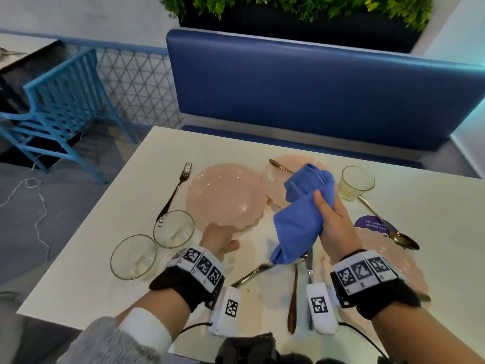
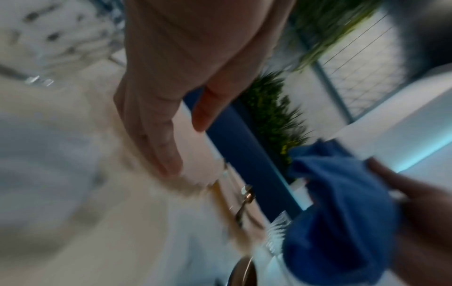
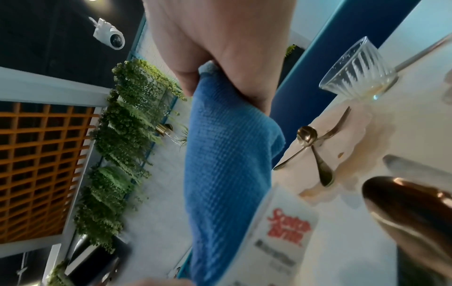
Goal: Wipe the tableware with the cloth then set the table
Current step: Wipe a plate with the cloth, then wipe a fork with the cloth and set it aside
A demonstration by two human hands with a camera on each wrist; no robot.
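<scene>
My right hand (image 1: pixel 333 222) grips a bunched blue cloth (image 1: pixel 299 214) and holds it up over the table; the right wrist view shows the fingers (image 3: pixel 220 58) curled round the cloth (image 3: pixel 227 164). My left hand (image 1: pixel 219 240) lies at the near rim of a large pink scalloped plate (image 1: pixel 225 195). In the blurred left wrist view its fingers (image 2: pixel 159 135) are straight against the plate's edge (image 2: pixel 195 154), thumb apart. A second pink plate (image 1: pixel 275 182) with a spoon (image 1: pixel 280 165) on it lies behind the cloth. A third plate (image 1: pixel 393 258) sits under my right wrist.
On the white table (image 1: pixel 91 258): two glasses (image 1: pixel 173 228) (image 1: pixel 133 256) at the left, a fork (image 1: pixel 175 190), a ribbed glass (image 1: pixel 357 181), a spoon (image 1: pixel 388 227) and knives (image 1: pixel 252 274) near the front. A blue bench (image 1: pixel 315 95) stands behind; a blue chair (image 1: pixel 60 106) is at the left.
</scene>
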